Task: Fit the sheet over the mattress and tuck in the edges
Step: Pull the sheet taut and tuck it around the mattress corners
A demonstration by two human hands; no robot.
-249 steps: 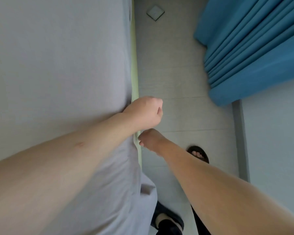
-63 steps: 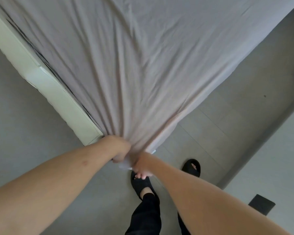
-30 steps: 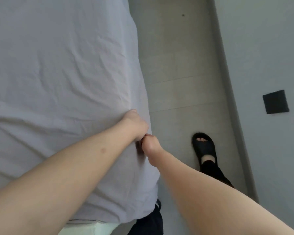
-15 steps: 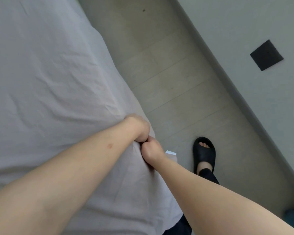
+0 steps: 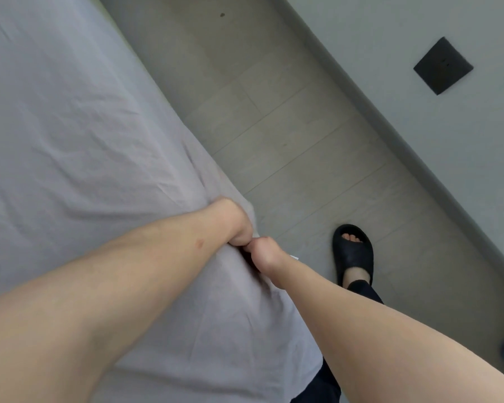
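Observation:
A pale grey sheet (image 5: 79,146) covers the mattress across the left half of the head view, creased near its right edge. My left hand (image 5: 234,225) grips a bunch of the sheet at that edge, fingers curled under the fabric. My right hand (image 5: 264,253) sits knuckle to knuckle beside it, gripping the sheet's hanging side just below the edge. The fingertips of both hands are hidden in the cloth. A small white tag (image 5: 294,258) peeks out behind my right wrist.
Grey tiled floor (image 5: 288,135) runs along the bed's right side, bounded by a skirting board and a pale wall (image 5: 419,30) with a black square plate (image 5: 442,66). My foot in a black slipper (image 5: 352,253) stands on the floor close to the bed.
Since 2.1 s ago I moved from pulling the sheet's corner off the bed end to gripping it at the mattress side. In the last half second the hands barely shifted; the view tilted slightly.

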